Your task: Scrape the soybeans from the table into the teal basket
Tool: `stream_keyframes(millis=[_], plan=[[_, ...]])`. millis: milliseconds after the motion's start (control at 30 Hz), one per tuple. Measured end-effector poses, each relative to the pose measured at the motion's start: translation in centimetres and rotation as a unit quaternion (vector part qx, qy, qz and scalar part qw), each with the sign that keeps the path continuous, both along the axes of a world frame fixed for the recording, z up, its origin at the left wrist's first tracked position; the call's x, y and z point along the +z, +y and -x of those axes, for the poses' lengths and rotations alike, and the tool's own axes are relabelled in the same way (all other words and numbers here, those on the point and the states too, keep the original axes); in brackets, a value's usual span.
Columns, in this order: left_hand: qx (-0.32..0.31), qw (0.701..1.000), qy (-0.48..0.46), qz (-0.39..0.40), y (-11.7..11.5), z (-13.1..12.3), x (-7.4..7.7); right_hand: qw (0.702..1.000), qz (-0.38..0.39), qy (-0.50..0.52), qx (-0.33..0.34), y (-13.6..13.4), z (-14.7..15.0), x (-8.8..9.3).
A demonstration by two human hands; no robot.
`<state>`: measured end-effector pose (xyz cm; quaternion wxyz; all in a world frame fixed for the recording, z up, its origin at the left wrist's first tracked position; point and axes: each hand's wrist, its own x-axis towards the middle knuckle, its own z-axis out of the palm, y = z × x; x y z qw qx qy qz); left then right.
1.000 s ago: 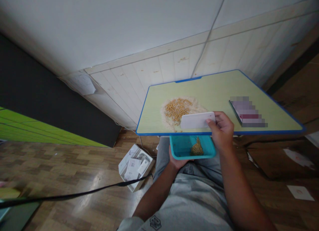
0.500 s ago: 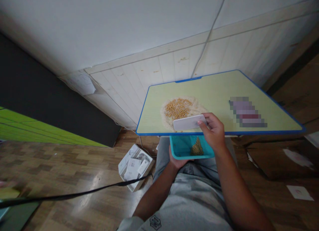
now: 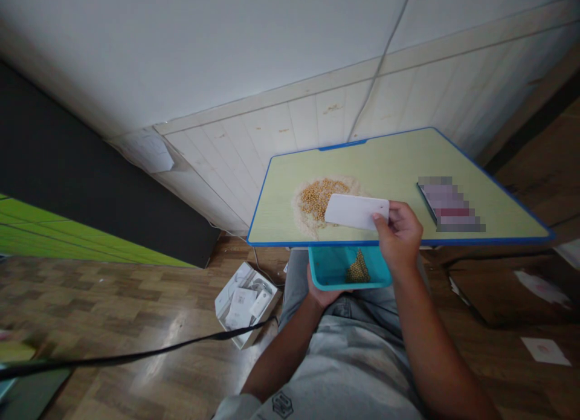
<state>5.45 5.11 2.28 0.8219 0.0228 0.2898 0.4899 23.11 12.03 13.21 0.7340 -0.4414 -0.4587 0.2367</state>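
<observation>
Between thumb and fingers, my right hand (image 3: 400, 232) grips the right end of a flat white scraper (image 3: 356, 212) with a small hole in it. The scraper is over the right side of a pile of yellow soybeans (image 3: 318, 196) mixed with pale rice-like grains (image 3: 300, 219). My left hand (image 3: 324, 293) holds a turquoise plastic tub (image 3: 328, 281) from its left side and below, just under the table's front edge; its fingers are mostly hidden. Greenish beans (image 3: 357, 269) lie heaped inside the tub.
The pale green table (image 3: 389, 160) has a blue rim. A phone-like slab (image 3: 448, 205), blurred out, lies on its right side. An open white box (image 3: 247, 305) with papers stands on the floor at left, with a black strap (image 3: 181, 346) nearby.
My right hand has moved right and slightly away from me with the scraper, whose flat face now shows more. The left hand and the tub have stayed in place.
</observation>
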Motion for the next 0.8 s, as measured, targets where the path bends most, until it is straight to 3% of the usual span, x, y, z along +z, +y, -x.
stream_keyframes(millis=[267, 567, 800], plan=[[-0.001, 0.999, -0.01, -0.052, 0.1, -0.5, 0.5, 0.997, 0.048, -0.027, 0.06, -0.7, 0.0, 0.0], [-0.009, 1.0, -0.007, 0.002, 0.1, 0.7, -2.4, 0.996, 0.074, -0.022, -0.038, -0.2, -0.8, -0.3], [0.003, 1.0, -0.009, -0.008, 0.0, 0.1, 0.3, 0.995, 0.034, -0.02, -0.095, -0.2, -0.7, 0.2]])
